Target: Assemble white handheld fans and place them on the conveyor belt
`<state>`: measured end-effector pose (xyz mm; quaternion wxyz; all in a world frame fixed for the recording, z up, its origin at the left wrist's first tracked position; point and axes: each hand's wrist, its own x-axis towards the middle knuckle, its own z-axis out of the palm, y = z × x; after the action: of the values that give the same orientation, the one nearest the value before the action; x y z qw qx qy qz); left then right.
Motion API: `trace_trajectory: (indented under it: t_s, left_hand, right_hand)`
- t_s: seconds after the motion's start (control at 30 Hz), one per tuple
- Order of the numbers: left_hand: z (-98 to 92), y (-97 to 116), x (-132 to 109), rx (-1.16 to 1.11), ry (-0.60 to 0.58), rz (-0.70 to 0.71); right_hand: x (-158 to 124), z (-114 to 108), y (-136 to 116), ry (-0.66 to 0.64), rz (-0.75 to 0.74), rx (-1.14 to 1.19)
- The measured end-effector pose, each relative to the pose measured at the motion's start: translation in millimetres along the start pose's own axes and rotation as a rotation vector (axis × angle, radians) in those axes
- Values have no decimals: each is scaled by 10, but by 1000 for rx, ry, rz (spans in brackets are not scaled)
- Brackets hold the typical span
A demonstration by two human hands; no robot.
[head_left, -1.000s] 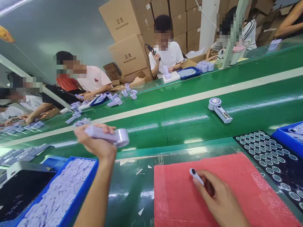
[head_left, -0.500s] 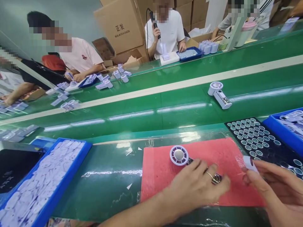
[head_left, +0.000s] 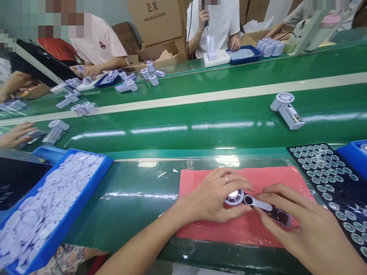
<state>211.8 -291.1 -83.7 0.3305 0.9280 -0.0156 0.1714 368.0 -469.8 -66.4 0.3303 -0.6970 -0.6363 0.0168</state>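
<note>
A lilac handheld fan [head_left: 233, 200] lies on the red mat [head_left: 197, 231], its round grille with a silver centre facing up. My left hand [head_left: 216, 193] curls around the fan's head and partly hides it. With the fingers and thumb of my right hand [head_left: 301, 215], I grip a narrow lilac cover strip [head_left: 263, 204] with a dark round spot at one end. This strip lies over the upper part of the fan's handle. Beyond it shows the dark lower part of the handle [head_left: 281, 215], under my right fingers.
At left is a blue tray [head_left: 99, 173] of pale flat parts. A black sheet of round stickers [head_left: 318, 168] and another blue tray [head_left: 355, 152] are at right. Another fan [head_left: 289, 110] lies on the green belt [head_left: 200, 131]. Co-workers sit opposite; someone's hand [head_left: 18, 134] reaches in at left.
My left hand has moved from the handle to the fan's head. My right hand has brought the strip left onto the handle. A co-worker's hand and a fan have appeared at left.
</note>
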Motion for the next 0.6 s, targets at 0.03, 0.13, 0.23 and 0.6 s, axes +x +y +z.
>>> trace_trajectory:
  t_s: [0.03,0.13,0.23,0.6]
  left_hand:
    - [17,1,-1,-38,13,9]
    - [46,-24,8,-43,2,41]
    - [49,-45,18,1,-40,73]
    - [-48,211,57,70,1,-62]
  right_hand:
    - [9,-4,6,-25,-20,-10]
    - [18,-31,17,-76,-70,28]
    - [21,-59,2,-66,-27,65]
    - [-163,-6,160,-81,425,426]
